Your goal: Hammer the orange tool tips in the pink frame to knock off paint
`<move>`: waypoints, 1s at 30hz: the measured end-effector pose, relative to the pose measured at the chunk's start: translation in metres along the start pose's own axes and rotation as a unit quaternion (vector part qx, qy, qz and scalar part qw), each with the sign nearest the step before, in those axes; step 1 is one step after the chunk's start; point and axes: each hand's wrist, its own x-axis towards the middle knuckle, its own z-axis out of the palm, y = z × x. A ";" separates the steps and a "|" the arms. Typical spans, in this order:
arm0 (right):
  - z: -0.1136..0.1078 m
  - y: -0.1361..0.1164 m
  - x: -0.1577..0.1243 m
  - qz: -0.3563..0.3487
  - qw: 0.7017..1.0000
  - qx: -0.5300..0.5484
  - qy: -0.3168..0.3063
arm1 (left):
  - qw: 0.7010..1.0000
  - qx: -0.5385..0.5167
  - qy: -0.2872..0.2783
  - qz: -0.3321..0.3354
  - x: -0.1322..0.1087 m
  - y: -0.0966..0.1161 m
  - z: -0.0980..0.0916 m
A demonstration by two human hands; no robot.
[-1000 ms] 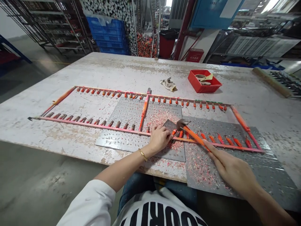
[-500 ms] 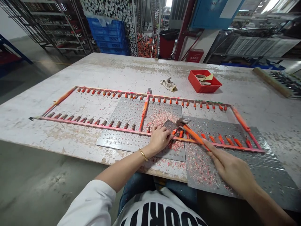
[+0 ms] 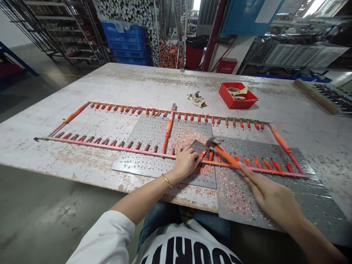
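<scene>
A long wooden frame point(image 3: 129, 149), stained pink and orange, lies on the table with small hooked orange pieces hanging inward from its rails. My right hand point(image 3: 271, 196) grips the orange handle of a hammer point(image 3: 227, 157). The metal head is held just above and beside a small orange piece point(image 3: 203, 154). On the near rail, my left hand point(image 3: 187, 160) has its fingers pinched at the lower end of that piece. Under the piece lies a dark metal block point(image 3: 198, 146), partly covered by my hand. Whether the hammer head touches anything I cannot tell.
Pink and white flakes point(image 3: 189, 135) cover the grey dimpled mats point(image 3: 132, 165) under the frame. Beyond it are a crumpled glove point(image 3: 196, 99) and a red tray point(image 3: 238, 103) holding a tape roll. Blue crates point(image 3: 126, 44) stand behind the table.
Hardly anything differs. The hammer head and both hands keep nearly the same place, and the whole view has shifted very slightly.
</scene>
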 end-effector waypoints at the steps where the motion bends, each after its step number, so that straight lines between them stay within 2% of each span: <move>1: -0.007 0.000 0.002 0.004 0.999 0.006 0.031 | 1.000 0.000 0.002 -0.001 0.000 0.000 0.001; 3: -0.015 -0.004 0.006 0.016 0.995 0.021 0.098 | 1.000 0.000 0.003 0.002 0.000 -0.001 0.002; 5: -0.013 -0.009 0.007 0.010 0.993 0.015 0.119 | 1.000 0.002 0.003 0.004 0.000 -0.001 0.002; 9: 0.013 -0.011 -0.001 -0.020 0.999 -0.029 -0.006 | 1.000 0.013 -0.002 0.005 0.000 -0.001 0.001; 11: 0.018 -0.007 -0.003 -0.010 0.999 -0.028 -0.041 | 1.000 0.012 -0.002 0.008 0.000 -0.001 0.001; 14: 0.005 -0.003 0.001 0.004 1.000 -0.010 -0.018 | 1.000 0.007 0.005 0.009 0.000 -0.001 0.002; 17: -0.012 -0.006 0.006 0.015 0.997 0.015 0.073 | 1.000 0.006 0.005 0.008 0.000 -0.002 0.002; 19: -0.011 -0.009 0.004 0.012 0.994 0.020 0.109 | 1.000 0.006 0.003 0.009 0.000 -0.001 0.002; 20: -0.006 -0.010 0.002 0.009 0.995 0.016 0.100 | 1.000 0.005 0.002 0.008 0.000 -0.001 0.001; 24: 0.019 -0.006 -0.008 0.007 1.000 -0.006 -0.028 | 1.000 0.009 -0.001 0.003 0.000 -0.001 0.001; 25: 0.021 -0.004 -0.008 0.006 0.999 -0.005 -0.042 | 1.000 0.009 -0.001 0.002 0.000 0.000 0.001; 27: 0.016 -0.001 -0.007 0.004 0.999 -0.004 -0.034 | 1.000 0.006 0.004 0.000 -0.001 0.000 0.002; 30: -0.003 -0.002 0.000 0.009 0.999 0.018 0.033 | 1.000 -0.001 0.016 -0.002 -0.002 -0.002 0.004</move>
